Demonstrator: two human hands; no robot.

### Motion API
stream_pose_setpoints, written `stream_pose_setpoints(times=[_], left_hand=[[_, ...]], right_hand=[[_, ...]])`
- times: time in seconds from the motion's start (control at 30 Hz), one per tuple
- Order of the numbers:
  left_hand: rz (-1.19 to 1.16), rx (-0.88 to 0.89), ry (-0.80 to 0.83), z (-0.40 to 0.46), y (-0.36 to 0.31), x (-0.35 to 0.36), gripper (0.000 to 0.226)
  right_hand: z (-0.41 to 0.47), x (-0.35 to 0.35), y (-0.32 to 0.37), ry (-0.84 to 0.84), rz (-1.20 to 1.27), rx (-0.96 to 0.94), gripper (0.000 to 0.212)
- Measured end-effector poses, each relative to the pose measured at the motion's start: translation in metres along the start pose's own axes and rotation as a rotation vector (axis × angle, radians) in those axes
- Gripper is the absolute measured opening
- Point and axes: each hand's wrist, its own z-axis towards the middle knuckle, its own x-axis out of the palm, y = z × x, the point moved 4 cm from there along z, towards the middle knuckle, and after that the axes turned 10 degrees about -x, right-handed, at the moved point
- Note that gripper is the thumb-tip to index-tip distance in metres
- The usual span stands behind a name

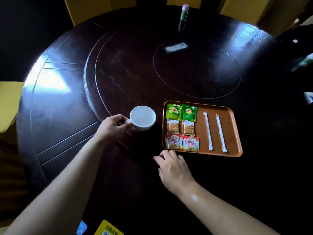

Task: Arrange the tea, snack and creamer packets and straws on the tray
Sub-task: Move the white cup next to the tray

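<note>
An orange tray (234,133) lies on the dark round table. In its left half lie two green tea packets (181,112), below them two brown snack packets (180,127), and at the front two red-and-white creamer packets (182,143). Two white wrapped straws (214,131) lie side by side in its right half. My left hand (115,127) grips the handle of a white cup (143,117) standing left of the tray. My right hand (174,168) rests palm down on the table, fingers spread, fingertips at the tray's front left corner, holding nothing.
A tall narrow bottle (183,15) stands at the table's far side, with a flat card (176,47) on the inner turntable. Yellow chairs (88,7) ring the table. A yellow sticker (108,228) sits at the near edge. Objects lie at the right edge (303,63).
</note>
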Motion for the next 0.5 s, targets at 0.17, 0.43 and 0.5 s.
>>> stream_pose_setpoints(times=[0.17,0.43,0.5], left_hand=[[-0.004,-0.028,-0.044,0.011,0.007,0.015,0.017],[-0.059,-0.075,-0.006,0.012,0.014,0.024,0.016],[-0.044,-0.069,-0.002,0.014,0.015,0.024,0.014]], right_hand=[[0.000,-0.001,0.000,-0.032,0.029,0.017,0.038],[0.002,-0.001,-0.003,-0.052,0.051,0.013,0.035],[0.002,-0.001,-0.003,-0.051,0.055,0.010,0.036]])
